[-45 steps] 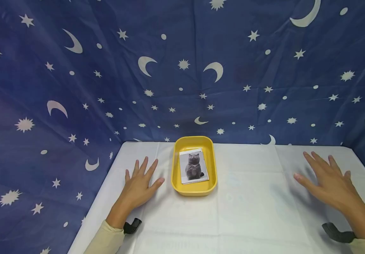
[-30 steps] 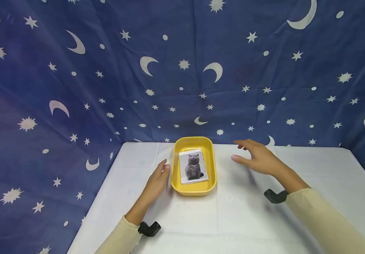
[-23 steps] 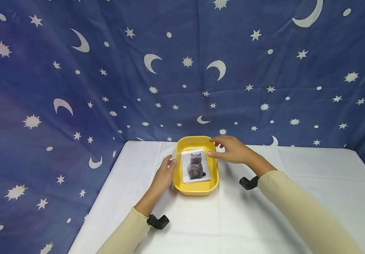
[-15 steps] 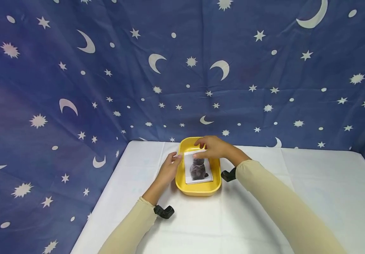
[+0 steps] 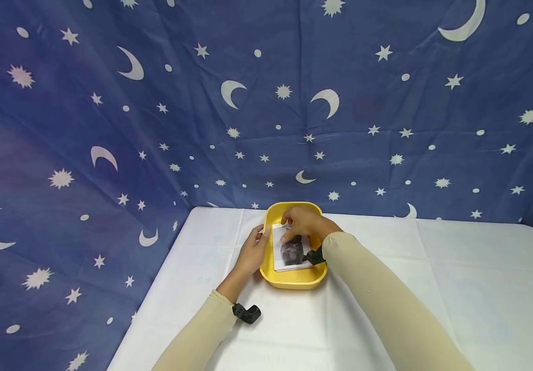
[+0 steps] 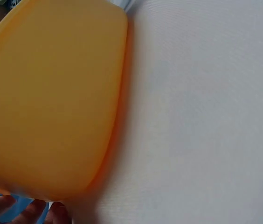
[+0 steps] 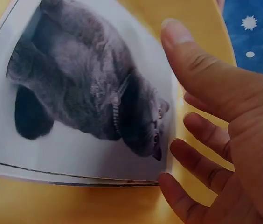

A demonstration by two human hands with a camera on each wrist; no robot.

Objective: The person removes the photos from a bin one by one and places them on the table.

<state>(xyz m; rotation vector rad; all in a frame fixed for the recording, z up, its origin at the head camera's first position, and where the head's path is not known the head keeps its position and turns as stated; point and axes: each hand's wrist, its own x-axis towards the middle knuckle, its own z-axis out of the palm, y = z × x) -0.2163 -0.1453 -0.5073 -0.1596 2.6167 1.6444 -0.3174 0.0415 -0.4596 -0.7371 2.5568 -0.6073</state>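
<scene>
A yellow tray [image 5: 293, 281] stands on the white-covered table. In it lies a small stack of picture cards [image 5: 279, 257]; the top one shows a grey cat [image 7: 82, 74]. My left hand [image 5: 251, 252] holds the tray's left side, thumb at the rim and fingers by the outer wall. In the left wrist view, the wall [image 6: 52, 102] fills much of the frame and only some fingers [image 6: 31, 212] show. My right hand [image 5: 301, 221] reaches in over the stack's far end, thumb and fingers spread apart. In the right wrist view, its fingertips [image 7: 166, 179] are right at the cards' edge.
White cloth [image 5: 410, 288] covers the table on both sides of the tray. A dark blue curtain [image 5: 350, 159] with white moons and stars hangs right behind the far edge and along the left side. A black camera mount [image 5: 247, 313] juts from the left wrist.
Both hands have come in from the sides, the left to the tray's left rim, the right from the far right to over the cards. The cards still lie in the tray.
</scene>
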